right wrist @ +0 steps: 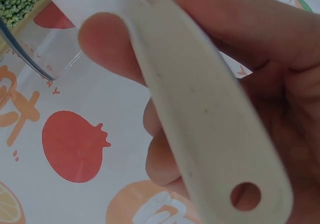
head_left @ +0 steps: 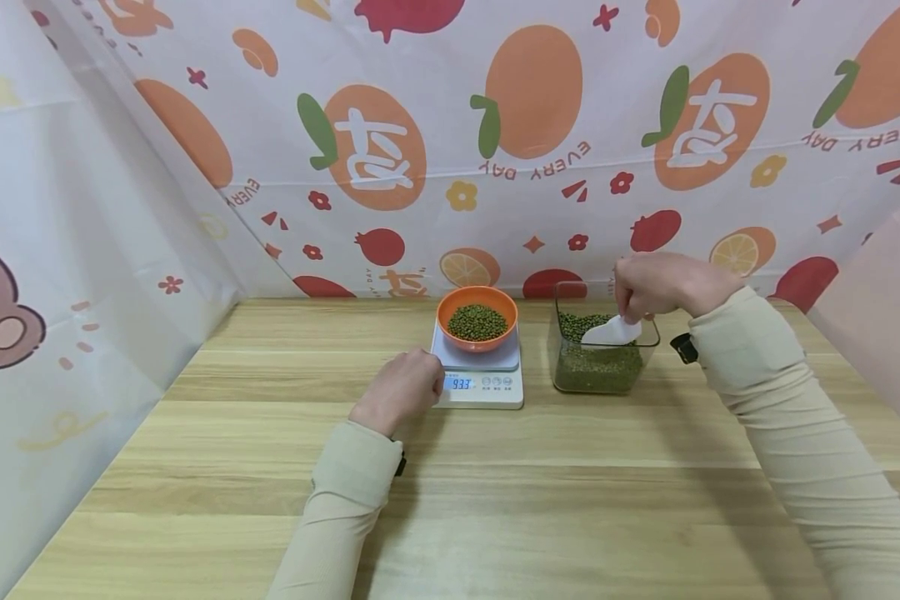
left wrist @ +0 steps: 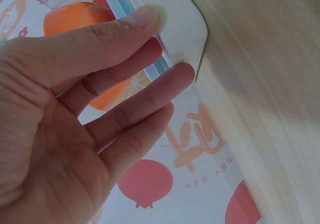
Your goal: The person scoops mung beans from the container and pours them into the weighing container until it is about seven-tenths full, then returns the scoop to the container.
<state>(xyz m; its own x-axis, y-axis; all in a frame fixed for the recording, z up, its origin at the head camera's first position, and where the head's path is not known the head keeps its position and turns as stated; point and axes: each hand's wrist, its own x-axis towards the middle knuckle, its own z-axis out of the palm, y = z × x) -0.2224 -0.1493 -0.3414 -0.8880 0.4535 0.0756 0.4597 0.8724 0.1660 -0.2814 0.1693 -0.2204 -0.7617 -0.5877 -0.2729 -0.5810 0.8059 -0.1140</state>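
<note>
In the head view an orange bowl (head_left: pixel 477 343) of green mung beans (head_left: pixel 477 322) stands on a white kitchen scale (head_left: pixel 487 398), whose display (head_left: pixel 461 384) appears to read 93.3. My left hand (head_left: pixel 402 388) is at the scale's left side. In the left wrist view its thumb and fingertips touch the scale's edge (left wrist: pixel 182 19), the fingers loosely bent. My right hand (head_left: pixel 660 283) grips a white scoop (head_left: pixel 611 332) by its handle (right wrist: pixel 195 99), which has a hole at the end. The scoop's head is inside the clear container (head_left: pixel 598 385), over more mung beans (head_left: pixel 581 325).
Everything stands on a wooden table (head_left: pixel 495 500). A fruit-print curtain (head_left: pixel 270 150) hangs right behind the scale and container, and another printed curtain (head_left: pixel 120 250) borders the left side. The container stands just right of the scale, its rim below my right hand.
</note>
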